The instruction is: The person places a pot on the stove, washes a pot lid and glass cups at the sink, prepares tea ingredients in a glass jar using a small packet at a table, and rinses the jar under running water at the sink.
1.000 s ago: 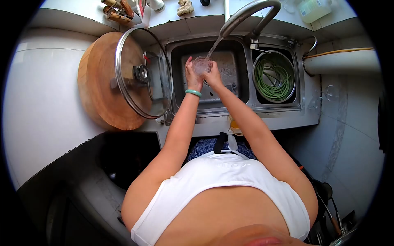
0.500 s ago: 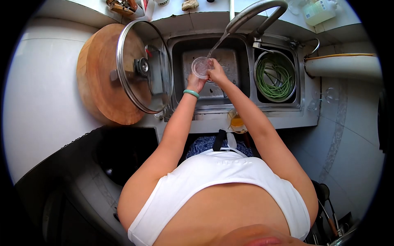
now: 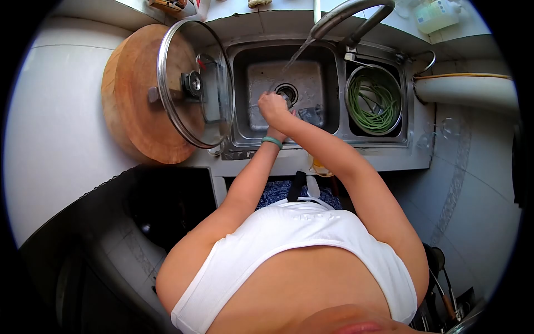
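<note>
Head view is showing the right hand (image 3: 273, 107) covering most of a clear, colourless cup (image 3: 287, 101) in the left basin (image 3: 258, 72), only a see-through sliver appearing near the drain (image 3: 287, 88). The left hand (image 3: 276, 133) is lying partly hidden beneath the right one; whether either is gripping the cup I cannot tell. Water (image 3: 296, 57) is streaming from the far faucet (image 3: 335, 18).

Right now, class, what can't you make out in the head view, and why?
Head view:
Left hand: largely hidden by the right hand; its grip is unclear.
Yellow thing: partly covered by the right forearm.
Faucet: its bend is clipped by the top edge.
Bottle: any printing is too small and blurred to read.
</note>
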The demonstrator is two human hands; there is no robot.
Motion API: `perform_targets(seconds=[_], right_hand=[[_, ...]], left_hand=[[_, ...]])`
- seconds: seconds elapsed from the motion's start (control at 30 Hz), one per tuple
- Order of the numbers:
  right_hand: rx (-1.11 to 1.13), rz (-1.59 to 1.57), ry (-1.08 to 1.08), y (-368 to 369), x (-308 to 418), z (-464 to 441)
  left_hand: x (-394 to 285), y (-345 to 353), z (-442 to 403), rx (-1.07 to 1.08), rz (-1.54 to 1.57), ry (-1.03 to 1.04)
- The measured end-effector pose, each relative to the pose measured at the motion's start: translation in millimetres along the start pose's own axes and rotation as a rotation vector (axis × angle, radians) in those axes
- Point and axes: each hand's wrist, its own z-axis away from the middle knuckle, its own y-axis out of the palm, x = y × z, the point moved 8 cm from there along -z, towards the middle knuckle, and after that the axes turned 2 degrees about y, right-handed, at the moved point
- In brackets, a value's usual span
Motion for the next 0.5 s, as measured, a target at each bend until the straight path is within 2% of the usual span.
perform_targets(seconds=[0.03, 0.1, 0.17, 0.23, 0.3, 0.33, 0.4, 0.43, 0.47, 0.5], right_hand=[[-0.088, 0.136, -0.004, -6, 11, 5], [0.032, 0.552, -0.185, 9, 30, 12], [0.128, 0.964, -0.565, 51, 43, 24], [-0.029, 0.788, -0.427, 68, 33, 10], [-0.009, 0.101, -0.003, 42, -3, 1], [-0.009, 0.100, -0.002, 27, -12, 3], [-0.122, -0.199, -0.039, -3, -47, 0], [-0.307, -0.349, -0.027, 21, -78, -12], [-0.268, -0.738, 0.138, 14, -95, -7], [-0.219, -1.124, 0.307, 11, -105, 0]], left_hand=[[-2, 2, -2, 0.061, 0.008, -0.016], [-9, 8, -3, 0.167, 0.013, -0.045], [-15, 14, -2, 0.274, 0.018, -0.077], [-20, 23, 3, 0.381, 0.028, -0.118], [-21, 31, 8, 0.450, 0.022, -0.137], [-22, 33, 12, 0.479, 0.021, -0.168], [-14, 47, 36, 0.157, -0.169, 0.040], [-25, 39, 54, -0.171, -0.351, 0.249], [-22, 51, 56, -0.046, -0.486, 0.208], [-17, 60, 63, -0.046, -0.486, 0.209]])
